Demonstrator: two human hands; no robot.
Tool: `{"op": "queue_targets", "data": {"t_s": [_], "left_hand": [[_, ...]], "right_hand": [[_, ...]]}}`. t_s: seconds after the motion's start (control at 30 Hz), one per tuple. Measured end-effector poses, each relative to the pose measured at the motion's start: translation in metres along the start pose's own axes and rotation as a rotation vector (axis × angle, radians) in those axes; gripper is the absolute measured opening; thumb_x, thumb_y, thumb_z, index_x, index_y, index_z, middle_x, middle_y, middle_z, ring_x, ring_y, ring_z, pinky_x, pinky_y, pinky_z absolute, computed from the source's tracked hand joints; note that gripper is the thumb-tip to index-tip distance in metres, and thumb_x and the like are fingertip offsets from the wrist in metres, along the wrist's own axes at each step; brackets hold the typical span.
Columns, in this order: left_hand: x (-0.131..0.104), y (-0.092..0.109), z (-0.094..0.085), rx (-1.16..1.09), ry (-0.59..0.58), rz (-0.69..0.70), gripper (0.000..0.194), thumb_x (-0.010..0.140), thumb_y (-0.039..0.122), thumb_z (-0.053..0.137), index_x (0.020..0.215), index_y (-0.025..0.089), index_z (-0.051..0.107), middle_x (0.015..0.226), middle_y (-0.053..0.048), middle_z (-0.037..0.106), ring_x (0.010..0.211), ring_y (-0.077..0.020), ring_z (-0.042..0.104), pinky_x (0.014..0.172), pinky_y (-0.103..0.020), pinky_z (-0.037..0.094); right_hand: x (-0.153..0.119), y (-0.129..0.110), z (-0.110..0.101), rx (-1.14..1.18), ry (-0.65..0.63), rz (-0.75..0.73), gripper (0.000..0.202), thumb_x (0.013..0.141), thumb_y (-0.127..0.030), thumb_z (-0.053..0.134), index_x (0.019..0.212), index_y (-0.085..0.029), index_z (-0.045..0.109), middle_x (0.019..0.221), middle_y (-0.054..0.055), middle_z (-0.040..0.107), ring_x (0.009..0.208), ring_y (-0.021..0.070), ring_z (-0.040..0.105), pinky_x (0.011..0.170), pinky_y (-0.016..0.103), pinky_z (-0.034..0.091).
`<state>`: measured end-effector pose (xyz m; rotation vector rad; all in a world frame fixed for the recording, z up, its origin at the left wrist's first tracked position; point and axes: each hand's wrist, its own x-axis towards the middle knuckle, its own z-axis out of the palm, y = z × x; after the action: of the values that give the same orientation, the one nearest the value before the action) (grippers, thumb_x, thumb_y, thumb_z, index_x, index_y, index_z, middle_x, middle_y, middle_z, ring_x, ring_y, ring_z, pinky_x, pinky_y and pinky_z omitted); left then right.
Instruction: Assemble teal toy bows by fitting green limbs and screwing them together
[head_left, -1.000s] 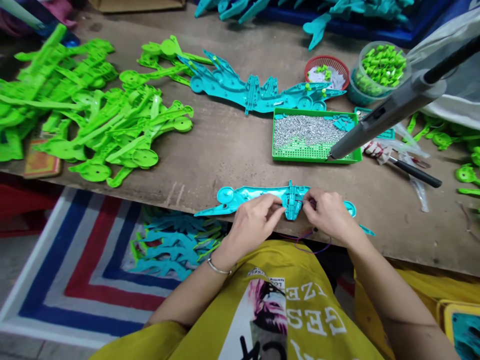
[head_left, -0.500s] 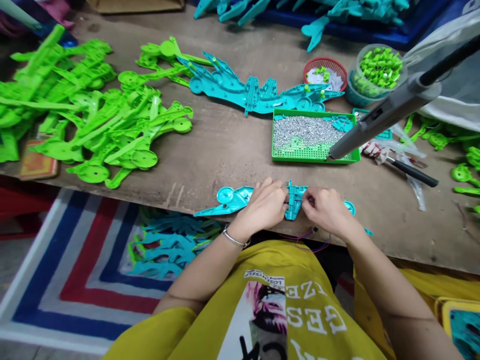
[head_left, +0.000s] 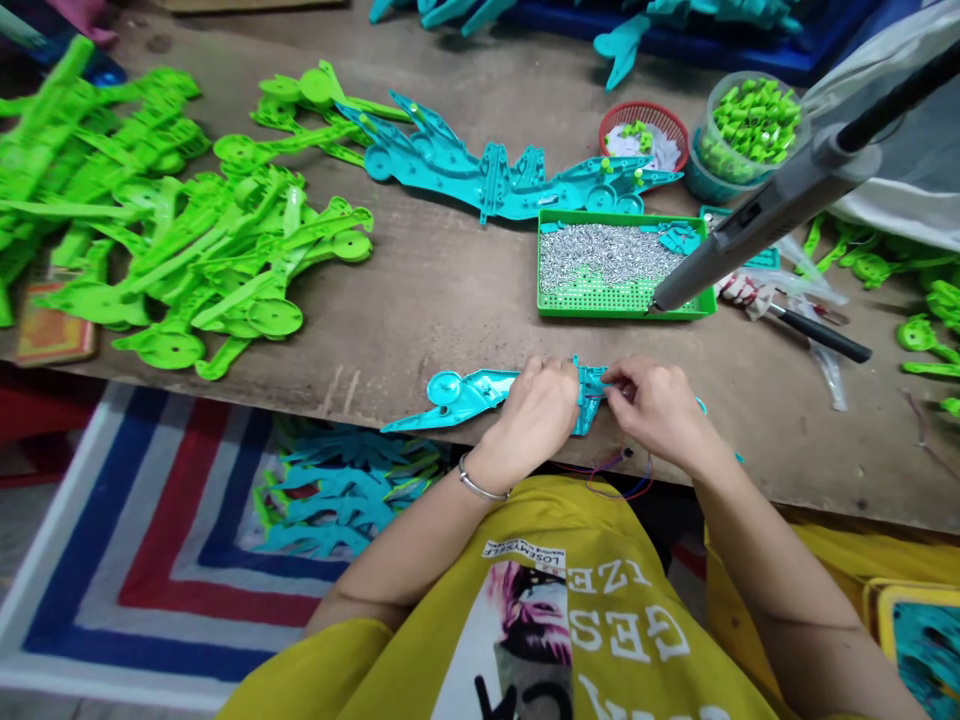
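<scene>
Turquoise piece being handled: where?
Head view, below and right of centre: turquoise piece at the table's near edge, partly under left hand and right hand, nearer than the green tray.

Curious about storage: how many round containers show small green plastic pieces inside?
2: a red plastic basket and, right of it, a clear plastic tub. Others may be hidden.

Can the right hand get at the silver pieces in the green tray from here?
Likely yes: the right hand, at the turquoise part, has nothing visible between it and the green tray. The grey tool slants over the right end, but most silver pieces lie exposed.
</scene>
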<state>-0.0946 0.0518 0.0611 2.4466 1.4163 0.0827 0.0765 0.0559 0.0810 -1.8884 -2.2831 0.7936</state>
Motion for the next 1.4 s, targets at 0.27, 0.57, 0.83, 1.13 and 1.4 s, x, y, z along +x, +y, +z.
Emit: {"op": "queue_targets", "data": {"t_s": [0.27, 0.57, 0.83, 1.13, 1.4], "left_hand": [[-0.01, -0.024, 0.013, -0.295, 0.179, 0.026, 0.015, 0.089, 0.006, 0.048, 0.096, 0.019, 0.054, 0.087, -0.005, 0.065, 0.082, -0.021, 0.062, 0.074, -0.033, 0.049], [-0.027, -0.037, 0.022, -0.011, 0.378, 0.186, 0.015, 0.091, 0.014, 0.048, 0.087, 0.019, 0.061, 0.083, -0.006, 0.064, 0.087, -0.0246, 0.057, 0.082, -0.04, 0.047], [-0.032, -0.054, 0.027, -0.096, 0.404, 0.147, 0.014, 0.088, 0.013, 0.05, 0.089, 0.02, 0.063, 0.082, -0.005, 0.063, 0.088, -0.0231, 0.056, 0.103, -0.048, 0.043], [-0.034, -0.061, 0.023, -0.537, 0.486, 0.046, 0.006, 0.086, 0.017, 0.058, 0.081, 0.02, 0.057, 0.081, -0.002, 0.064, 0.078, -0.0164, 0.061, 0.079, -0.035, 0.053], [-0.036, -0.06, 0.028, -0.548, 0.539, 0.057, 0.008, 0.084, 0.014, 0.055, 0.08, 0.021, 0.054, 0.076, 0.0, 0.062, 0.073, -0.0148, 0.06, 0.082, -0.036, 0.056]], "right_hand": [[0.003, -0.005, 0.015, 0.189, 0.065, -0.008, 0.01, 0.086, -0.018, 0.06, 0.088, -0.019, 0.07, 0.084, 0.005, 0.076, 0.077, 0.0176, 0.068, 0.074, 0.028, 0.043], [0.001, -0.006, 0.017, 0.139, 0.064, -0.112, 0.028, 0.076, -0.009, 0.053, 0.1, -0.015, 0.064, 0.093, 0.008, 0.072, 0.077, 0.0175, 0.064, 0.075, 0.027, 0.044], [-0.002, -0.012, 0.022, 0.012, 0.073, -0.052, 0.02, 0.084, -0.014, 0.054, 0.094, -0.02, 0.071, 0.093, 0.006, 0.076, 0.089, 0.0234, 0.066, 0.075, 0.031, 0.043], [-0.003, -0.001, 0.016, 0.245, 0.014, -0.07, 0.028, 0.084, -0.019, 0.06, 0.11, -0.018, 0.07, 0.098, 0.006, 0.078, 0.086, 0.0198, 0.071, 0.081, 0.032, 0.052], [0.013, 0.012, -0.003, 0.129, 0.122, -0.025, 0.024, 0.085, -0.021, 0.059, 0.104, -0.016, 0.072, 0.105, 0.01, 0.076, 0.098, 0.0246, 0.068, 0.087, 0.036, 0.049]]}}
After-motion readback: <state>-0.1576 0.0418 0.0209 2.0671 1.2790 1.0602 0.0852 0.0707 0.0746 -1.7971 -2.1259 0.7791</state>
